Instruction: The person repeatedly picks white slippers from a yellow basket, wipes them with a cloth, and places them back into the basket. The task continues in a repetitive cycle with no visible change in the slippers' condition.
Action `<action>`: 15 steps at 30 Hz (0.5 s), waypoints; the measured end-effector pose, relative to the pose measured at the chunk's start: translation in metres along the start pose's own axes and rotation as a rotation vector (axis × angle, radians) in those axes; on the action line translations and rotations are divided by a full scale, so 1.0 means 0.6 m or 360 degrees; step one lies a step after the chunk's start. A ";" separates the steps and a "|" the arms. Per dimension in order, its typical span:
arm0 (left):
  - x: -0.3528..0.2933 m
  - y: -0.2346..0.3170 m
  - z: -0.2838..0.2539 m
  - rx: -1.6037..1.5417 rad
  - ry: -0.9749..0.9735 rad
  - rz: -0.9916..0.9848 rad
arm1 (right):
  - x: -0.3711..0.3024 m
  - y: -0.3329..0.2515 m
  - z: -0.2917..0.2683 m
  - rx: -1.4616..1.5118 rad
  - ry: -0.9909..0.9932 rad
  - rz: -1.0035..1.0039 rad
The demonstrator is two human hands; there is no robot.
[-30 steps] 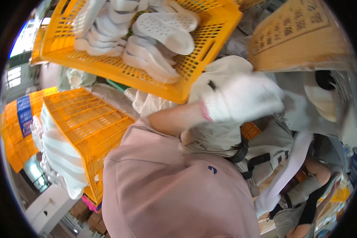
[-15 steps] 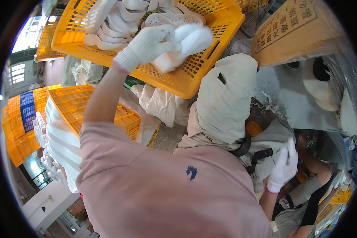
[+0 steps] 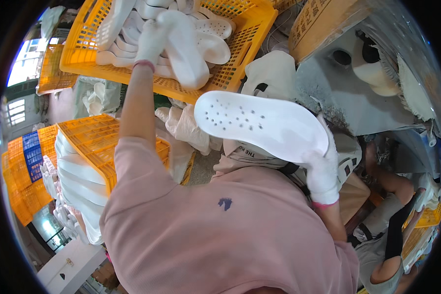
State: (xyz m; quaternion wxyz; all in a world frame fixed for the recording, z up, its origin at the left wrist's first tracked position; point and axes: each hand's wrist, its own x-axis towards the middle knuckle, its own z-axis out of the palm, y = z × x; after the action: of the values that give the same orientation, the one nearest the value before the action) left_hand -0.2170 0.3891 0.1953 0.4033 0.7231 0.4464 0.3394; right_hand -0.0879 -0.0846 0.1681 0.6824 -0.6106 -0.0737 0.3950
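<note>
My left hand (image 3: 152, 46), in a white knit glove, reaches into a yellow plastic crate (image 3: 240, 66) at the top. Its fingers close on the upper end of a smooth white insole (image 3: 186, 56), which tilts over others in the crate. Several more white insoles (image 3: 213, 48) lie heaped around it, some with small holes. In front of my chest, my gloved right hand (image 3: 323, 171) grips the heel end of another white insole (image 3: 264, 120). That one points left, and dark little holes dot its front part. The right fingertips are partly hidden behind its edge.
Yellow crates (image 3: 85, 142) and stacked white pieces (image 3: 78, 171) stand at left. Cloth sacks (image 3: 188, 128) lie below the crate. A cardboard box (image 3: 318, 24) and a grey surface with white foam parts (image 3: 372, 73) are at right. Another person's arm (image 3: 389, 179) shows at lower right.
My right hand, seemingly bare of any object before, has risen and now holds a perforated insole. My left hand has shifted left within the crate and grips an insole there.
</note>
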 end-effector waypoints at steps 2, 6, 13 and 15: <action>-0.026 -0.005 0.030 0.0172 -0.0097 0.0218 | -0.024 0.008 -0.073 -0.0178 0.0116 0.0026; -0.227 0.072 0.223 -0.0465 -0.0624 0.0605 | -0.106 -0.020 -0.186 -0.0409 0.0847 -0.0125; -0.494 0.212 0.586 -0.1671 -0.1726 -0.1778 | -0.135 0.004 -0.142 -0.0644 0.1184 -0.0371; -0.501 0.231 0.633 -0.1762 -0.1707 -0.1489 | -0.117 -0.012 -0.120 -0.0982 0.1401 -0.0572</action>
State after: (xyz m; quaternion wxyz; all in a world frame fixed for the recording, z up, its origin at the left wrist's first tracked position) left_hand 0.0462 -0.0321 0.1099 0.9448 0.2312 0.2196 -0.0759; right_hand -0.0900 -0.1839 0.1839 0.4952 -0.8668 0.0031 -0.0591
